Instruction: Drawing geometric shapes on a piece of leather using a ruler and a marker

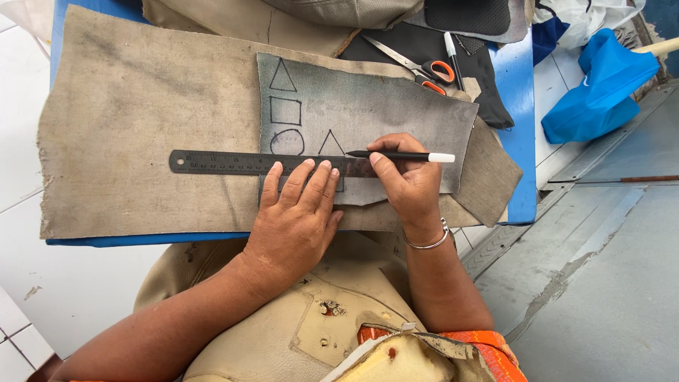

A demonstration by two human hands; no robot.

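Now hands [353, 201] on ruler [219, 163], pen [399, 155].

White tiled floor [42, 297] left, grey metal flooring [601, 283] right, blue tabletop [513, 85] between, daylit.

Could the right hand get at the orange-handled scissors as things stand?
Probably yes. The scissors lie in the open on dark fabric just beyond the grey sheet, nothing on them. But the right hand holds a pen, so it isn't free.

Both forearms are left bare; a thin silver bangle [426, 242] is worn just behind the right hand [407, 180].
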